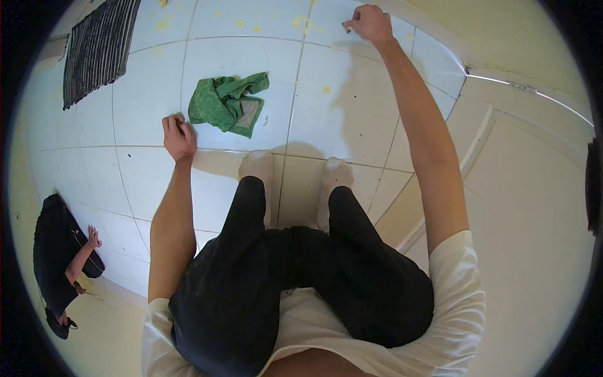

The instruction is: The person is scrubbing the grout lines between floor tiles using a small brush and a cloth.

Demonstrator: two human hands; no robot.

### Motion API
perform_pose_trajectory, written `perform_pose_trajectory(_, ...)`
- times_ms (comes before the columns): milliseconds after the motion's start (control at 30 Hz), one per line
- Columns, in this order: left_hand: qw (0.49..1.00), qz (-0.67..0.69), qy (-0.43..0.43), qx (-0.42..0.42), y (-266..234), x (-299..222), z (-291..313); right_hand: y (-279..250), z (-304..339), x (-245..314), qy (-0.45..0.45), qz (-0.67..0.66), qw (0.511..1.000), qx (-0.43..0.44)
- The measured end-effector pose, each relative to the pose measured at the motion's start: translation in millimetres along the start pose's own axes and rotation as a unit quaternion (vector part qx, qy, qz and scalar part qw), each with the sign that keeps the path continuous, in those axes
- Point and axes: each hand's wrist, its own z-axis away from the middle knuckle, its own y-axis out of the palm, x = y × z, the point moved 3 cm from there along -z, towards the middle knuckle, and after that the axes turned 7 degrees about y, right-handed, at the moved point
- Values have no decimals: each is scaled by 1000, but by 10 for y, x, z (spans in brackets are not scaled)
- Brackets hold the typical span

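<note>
A crumpled green cloth [227, 103] lies on the white tiled floor [138, 107], bunched into loose folds with a paler grey-green patch showing at its lower right corner. It sits just ahead of the person's two socked feet [259, 168] and just to the right of the left hand [179, 135], close beside it but not quite touching. The left hand rests on the tile with its fingers curled in; whether it pinches anything small cannot be told. The right hand [370, 24] is stretched far forward near the base of the pale wall [502, 38], fingers closed around a small dark object [347, 27] pressed to the floor. Yellow specks [256, 28] dot the tiles along the far edge, and one lies by the grout line to the right of the cloth. A dark striped mat [94, 47] lies at the far left, well apart from the cloth. The wall and a pale skirting run diagonally down the right side, close to the right arm. Another person in dark clothes [59, 251] crouches at the left rim, well apart; open tile lies between them and the cloth.
</note>
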Motion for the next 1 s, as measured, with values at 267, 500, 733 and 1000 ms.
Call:
perform_pose_trajectory(267, 1000, -3, 18, -21, -4, -10, -4, 127, -30, -17, 30, -34, 999, -21)
perform_pose_trajectory(500, 1000, -8, -4, -5, -4, 26, 13, 78, 3, 82, 42, 8, 996, -79)
perform_pose_trajectory(733, 1000, -5, 10, -9, 25, 28, 5, 113, -90, 37, 10, 16, 999, -51)
perform_pose_trajectory(1000, 1000, -11, 1, 8, 0, 19, 1, 81, -97, 109, -16, -14, 998, 65)
